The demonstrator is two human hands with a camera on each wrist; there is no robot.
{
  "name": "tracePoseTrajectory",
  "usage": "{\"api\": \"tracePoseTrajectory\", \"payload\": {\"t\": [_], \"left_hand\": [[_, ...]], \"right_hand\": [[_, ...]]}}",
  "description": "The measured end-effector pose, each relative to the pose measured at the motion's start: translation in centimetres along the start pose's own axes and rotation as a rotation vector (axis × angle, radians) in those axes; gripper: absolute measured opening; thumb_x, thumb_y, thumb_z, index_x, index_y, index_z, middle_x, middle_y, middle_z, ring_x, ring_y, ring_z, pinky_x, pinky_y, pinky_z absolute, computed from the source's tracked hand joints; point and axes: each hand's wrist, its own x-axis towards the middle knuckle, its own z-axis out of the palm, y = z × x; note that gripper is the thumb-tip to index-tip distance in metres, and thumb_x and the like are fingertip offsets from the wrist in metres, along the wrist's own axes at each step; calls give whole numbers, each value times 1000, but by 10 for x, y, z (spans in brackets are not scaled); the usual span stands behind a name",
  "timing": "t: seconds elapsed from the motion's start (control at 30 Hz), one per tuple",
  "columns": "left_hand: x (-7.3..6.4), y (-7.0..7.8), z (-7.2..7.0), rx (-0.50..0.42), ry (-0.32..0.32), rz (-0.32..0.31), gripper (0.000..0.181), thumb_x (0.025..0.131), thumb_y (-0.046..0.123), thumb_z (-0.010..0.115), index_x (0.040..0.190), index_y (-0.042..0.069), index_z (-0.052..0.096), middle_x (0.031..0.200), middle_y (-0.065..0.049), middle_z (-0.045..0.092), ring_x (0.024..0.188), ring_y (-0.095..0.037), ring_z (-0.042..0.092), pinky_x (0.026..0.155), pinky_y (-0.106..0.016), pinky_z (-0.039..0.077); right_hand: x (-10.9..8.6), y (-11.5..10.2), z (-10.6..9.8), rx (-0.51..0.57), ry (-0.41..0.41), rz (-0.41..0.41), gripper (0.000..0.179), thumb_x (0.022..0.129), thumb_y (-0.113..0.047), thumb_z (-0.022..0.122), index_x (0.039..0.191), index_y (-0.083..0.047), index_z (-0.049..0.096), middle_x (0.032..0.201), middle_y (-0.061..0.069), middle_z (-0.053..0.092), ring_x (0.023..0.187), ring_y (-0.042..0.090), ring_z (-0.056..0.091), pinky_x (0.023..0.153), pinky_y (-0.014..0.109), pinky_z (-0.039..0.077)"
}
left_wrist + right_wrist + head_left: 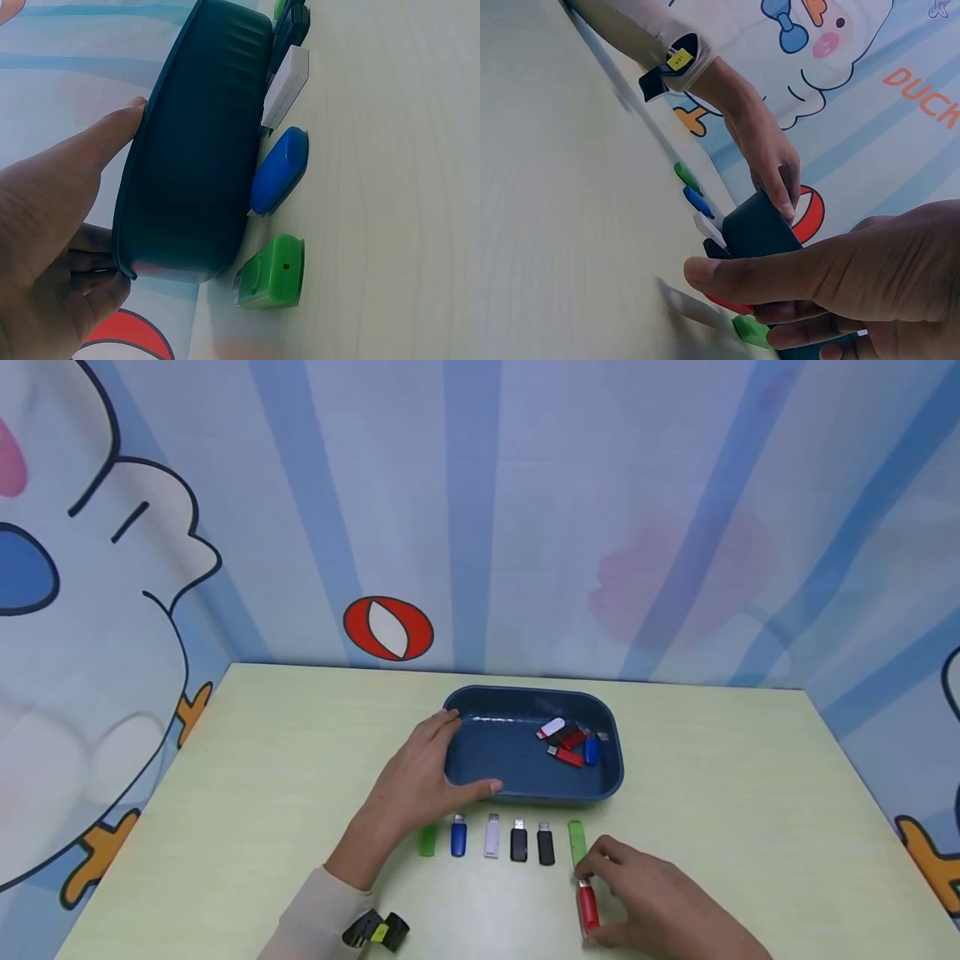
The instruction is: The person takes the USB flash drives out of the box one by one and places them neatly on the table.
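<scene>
My left hand (412, 781) grips the left end of a dark blue tray (491, 760), thumb on the near rim and fingers at the far left corner. In front of it my right hand (648, 893) pinches a red USB stick (588, 907) just over the table, metal plug toward the tray. Below the tray runs a row of USB sticks: green (427, 840), blue (458, 838), white (492, 837), two black ones (518, 842) and a light green one (577, 840), which is nearest the right hand. The left wrist view shows the tray's outer wall (195, 150) close behind the row.
Several more USB sticks lie heaped in the tray's right part, among them a red one (567, 757), a blue one (591, 750) and a white-and-red one (551, 727). The pale table (720, 768) meets a printed cartoon backdrop (540, 527) at its back and sides.
</scene>
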Motion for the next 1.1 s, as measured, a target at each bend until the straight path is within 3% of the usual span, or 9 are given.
{"api": "tracePoseTrajectory", "payload": {"t": [0.7,0.93,1.1], "left_hand": [[0,0,1,4,-2,-2,111,81,75,78,161,6,44,170,-10,39,157,-30,39,120,-51,45],[0,-1,1,7,0,1,111,81,76,78,161,5,45,170,-10,39,157,-30,39,120,-51,45],[0,-1,1,6,2,3,111,81,76,77,161,6,45,170,-10,39,157,-30,38,120,-51,45]], "right_hand": [[7,-1,10,-91,0,57,61,70,-40,100,121,-20,73,108,-4,60,87,13,57,74,28,60],[3,1,8,-126,26,-3,62,71,-46,98,121,-20,72,108,-4,60,86,11,57,74,28,60],[2,0,6,-93,21,1,65,70,-50,97,123,-21,72,109,-4,60,87,12,57,76,29,61]]}}
